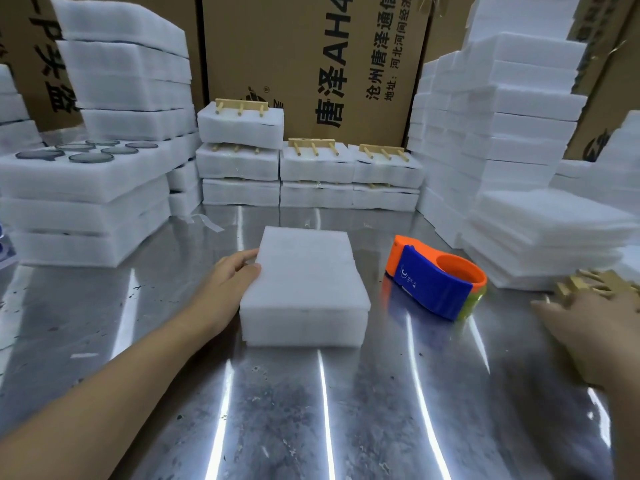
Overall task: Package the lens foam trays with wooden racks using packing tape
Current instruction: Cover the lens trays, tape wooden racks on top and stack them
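Left hand (225, 282) rests flat against white foam block (308, 282); right hand (595, 327) blurred, grip unclear.

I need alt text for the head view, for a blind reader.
A left hand rests against a foam block on a steel table; the blurred right hand is by wooden racks. An orange-blue tape dispenser lies between them.

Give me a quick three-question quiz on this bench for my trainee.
1. True or false: the left hand touches the left side of the centre foam tray stack.
2. The tape dispenser lies: A) left of the stack, B) right of the stack, C) on top of it.
3. Fill in: the right hand is at a pile of ____ racks.
Key: 1 true; 2 B; 3 wooden.
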